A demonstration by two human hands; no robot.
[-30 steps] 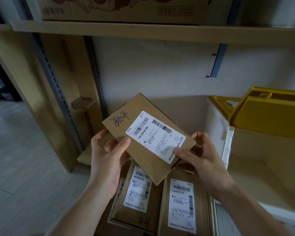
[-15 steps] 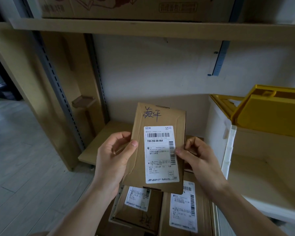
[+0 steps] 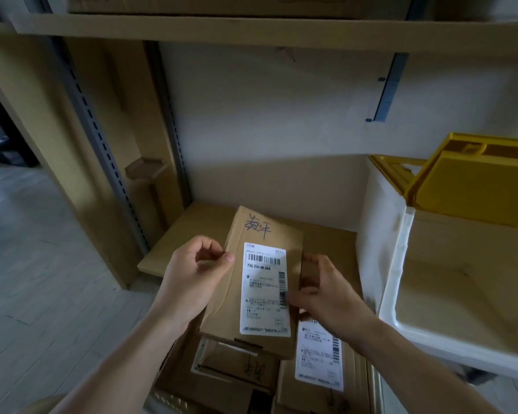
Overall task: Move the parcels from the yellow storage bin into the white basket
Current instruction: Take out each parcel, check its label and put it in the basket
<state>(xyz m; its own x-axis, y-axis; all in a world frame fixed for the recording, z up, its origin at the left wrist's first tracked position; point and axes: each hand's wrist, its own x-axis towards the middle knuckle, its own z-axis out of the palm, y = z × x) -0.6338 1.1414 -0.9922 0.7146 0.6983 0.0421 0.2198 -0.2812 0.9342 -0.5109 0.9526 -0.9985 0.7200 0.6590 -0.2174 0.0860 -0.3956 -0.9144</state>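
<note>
Held parcel (image 3: 263, 282) is lying above two near parcels (image 3: 317, 354), storage bin (image 3: 473, 180) sitting far right atop basket (image 3: 401, 264).

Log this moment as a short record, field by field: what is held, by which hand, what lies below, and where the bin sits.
held item: brown parcel with a white shipping label facing up and handwriting near its top edge
left hand: grip on the parcel's left edge, thumb on top
right hand: grip on the parcel's right edge, fingers blurred
below: more labelled parcels stacked under the held one
yellow storage bin: on the right, on a white container
background: wooden shelf above
</note>
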